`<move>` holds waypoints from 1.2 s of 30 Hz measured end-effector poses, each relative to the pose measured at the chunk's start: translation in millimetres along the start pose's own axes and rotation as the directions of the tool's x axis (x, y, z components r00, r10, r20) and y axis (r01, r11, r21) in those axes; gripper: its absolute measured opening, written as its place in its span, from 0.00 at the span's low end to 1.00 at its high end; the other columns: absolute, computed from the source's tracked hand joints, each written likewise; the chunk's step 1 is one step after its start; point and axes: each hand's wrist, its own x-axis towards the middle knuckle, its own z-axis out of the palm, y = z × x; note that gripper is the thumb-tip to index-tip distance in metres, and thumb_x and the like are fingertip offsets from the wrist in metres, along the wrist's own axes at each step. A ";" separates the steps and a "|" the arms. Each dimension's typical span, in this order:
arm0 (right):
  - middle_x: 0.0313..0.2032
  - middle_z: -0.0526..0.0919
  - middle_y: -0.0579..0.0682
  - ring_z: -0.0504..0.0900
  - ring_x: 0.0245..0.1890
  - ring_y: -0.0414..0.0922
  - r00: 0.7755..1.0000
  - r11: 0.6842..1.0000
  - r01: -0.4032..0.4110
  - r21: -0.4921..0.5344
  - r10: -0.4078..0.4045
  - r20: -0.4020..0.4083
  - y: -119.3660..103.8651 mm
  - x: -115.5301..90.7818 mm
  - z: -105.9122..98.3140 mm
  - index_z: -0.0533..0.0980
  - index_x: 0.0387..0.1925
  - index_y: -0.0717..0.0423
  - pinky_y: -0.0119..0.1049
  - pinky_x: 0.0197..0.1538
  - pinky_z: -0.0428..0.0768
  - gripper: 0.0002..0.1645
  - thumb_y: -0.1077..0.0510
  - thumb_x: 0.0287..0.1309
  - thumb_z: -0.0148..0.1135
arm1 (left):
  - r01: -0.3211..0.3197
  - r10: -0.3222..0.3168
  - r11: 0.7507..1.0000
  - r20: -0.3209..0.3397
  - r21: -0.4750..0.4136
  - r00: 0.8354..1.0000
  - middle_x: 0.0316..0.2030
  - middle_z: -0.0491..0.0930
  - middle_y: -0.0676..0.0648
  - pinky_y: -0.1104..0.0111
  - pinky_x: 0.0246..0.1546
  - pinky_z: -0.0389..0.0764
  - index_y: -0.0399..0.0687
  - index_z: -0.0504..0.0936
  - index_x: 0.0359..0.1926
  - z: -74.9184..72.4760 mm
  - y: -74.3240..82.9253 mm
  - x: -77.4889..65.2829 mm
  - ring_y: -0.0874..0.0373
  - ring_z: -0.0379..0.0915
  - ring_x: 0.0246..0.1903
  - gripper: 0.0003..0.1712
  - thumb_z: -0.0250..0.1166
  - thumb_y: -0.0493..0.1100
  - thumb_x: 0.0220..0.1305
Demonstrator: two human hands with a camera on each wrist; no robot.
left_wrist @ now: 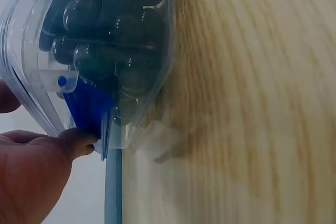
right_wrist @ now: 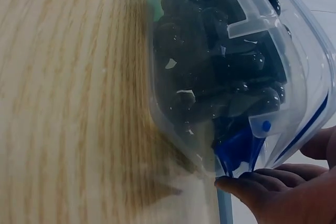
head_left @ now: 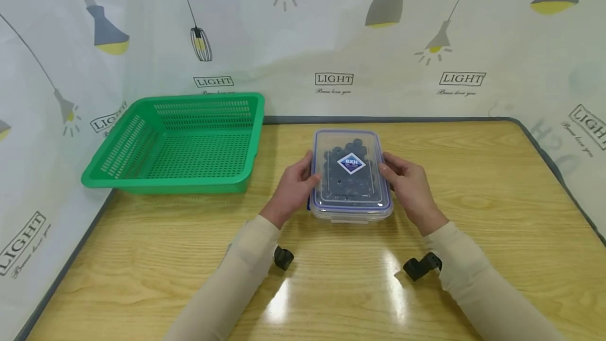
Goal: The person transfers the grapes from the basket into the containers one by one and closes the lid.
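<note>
A clear plastic food container (head_left: 351,193) with a blue-edged transparent lid and a diamond-shaped BXH label lies flat on the table. Dark round balls (right_wrist: 210,66) fill much of it; their exact kind is hard to tell. My left hand (head_left: 294,188) holds the container's left side, thumb at the lid's edge. In the left wrist view, its fingertips touch a blue side latch (left_wrist: 89,108) that slants outward. On the opposite side, my right hand (head_left: 411,188) grips the container with its thumb on the lid rim. Its fingertips touch another blue latch (right_wrist: 239,150), also tilted out.
A green perforated plastic basket (head_left: 251,167) stands at the table's back left, apart from the container. The wooden table (head_left: 331,288) ends at a dark edge against a white backdrop (head_left: 303,36) printed with lamps. Small black devices (head_left: 283,258) are attached at both wrists.
</note>
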 end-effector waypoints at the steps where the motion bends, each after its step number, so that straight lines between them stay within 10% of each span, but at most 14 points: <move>1: 0.69 0.64 0.62 0.67 0.66 0.52 1.000 1.000 0.006 0.002 -0.006 0.004 0.1 0.1 0.2 0.56 0.73 0.65 0.40 0.60 0.71 0.31 0.57 0.75 0.49 | -0.004 0.004 1.000 0.005 -0.003 1.000 0.73 0.50 0.36 0.66 0.65 0.60 0.31 0.50 0.74 -0.9 -1.0 0.2 0.49 0.50 0.71 0.34 0.53 0.29 0.71; 14: 0.70 0.59 0.65 0.63 0.68 0.55 0.995 0.995 0.065 -0.080 -0.059 0.077 -7.0 3.7 -1.8 0.52 0.73 0.68 0.44 0.64 0.67 0.32 0.60 0.75 0.46 | 0.040 -0.041 0.999 0.015 0.022 0.999 0.73 0.50 0.36 0.65 0.65 0.59 0.29 0.46 0.74 -6.8 3.6 2.4 0.48 0.51 0.71 0.38 0.55 0.28 0.70; 27: 0.69 0.60 0.68 0.64 0.67 0.57 0.982 0.990 -0.140 0.000 0.139 0.132 -2.7 5.4 -5.1 0.45 0.74 0.72 0.47 0.65 0.66 0.37 0.55 0.76 0.44 | 0.269 -0.266 0.954 -0.041 0.136 0.963 0.74 0.45 0.38 0.62 0.69 0.50 0.35 0.41 0.76 -11.4 0.2 1.9 0.48 0.43 0.73 0.48 0.62 0.43 0.69; 36: 0.69 0.59 0.66 0.63 0.67 0.58 0.993 0.995 -0.099 -0.008 0.098 -0.061 -0.6 2.9 2.1 0.48 0.74 0.68 0.48 0.65 0.66 0.39 0.60 0.71 0.53 | 0.315 -0.314 0.945 -0.023 0.092 0.949 0.74 0.47 0.36 0.60 0.69 0.51 0.33 0.42 0.76 -10.9 -1.7 3.7 0.46 0.44 0.73 0.47 0.61 0.45 0.70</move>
